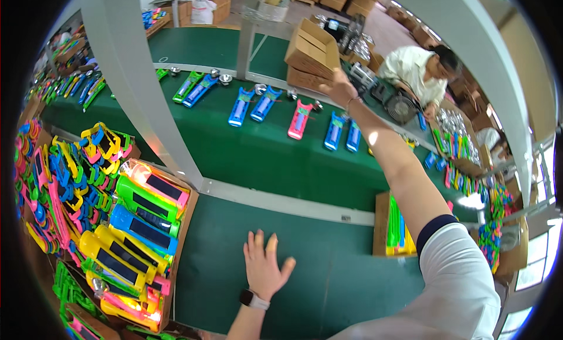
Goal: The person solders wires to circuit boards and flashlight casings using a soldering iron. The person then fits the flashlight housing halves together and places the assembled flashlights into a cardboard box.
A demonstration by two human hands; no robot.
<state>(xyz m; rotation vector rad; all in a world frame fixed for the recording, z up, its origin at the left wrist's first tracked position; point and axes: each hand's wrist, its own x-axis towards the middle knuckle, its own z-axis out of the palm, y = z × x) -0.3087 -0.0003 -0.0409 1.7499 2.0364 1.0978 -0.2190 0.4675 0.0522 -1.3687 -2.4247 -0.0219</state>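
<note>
My left hand point(265, 267) hovers over or rests on the green worktop point(234, 223) close to me, fingers spread, holding nothing. A watch with a pale strap is on that wrist. My right hand point(341, 89) reaches far across the green belt point(252, 158) to the side of an open cardboard box point(314, 47). Its fingers look apart, with nothing visible in them. Below it, blue plastic torch bodies point(334, 132) and a pink torch body point(300, 120) lie on the belt. Small silver reflector cups point(260, 89) lie beside several of these.
At left stands a carton of coloured torches with dark panels point(141, 228), beside a heap of coloured plastic parts point(73, 187). A smaller carton point(381, 223) sits under my right arm. A metal post point(141, 94) rises at left. Across the belt, a person point(419, 73) works near a fan point(402, 108).
</note>
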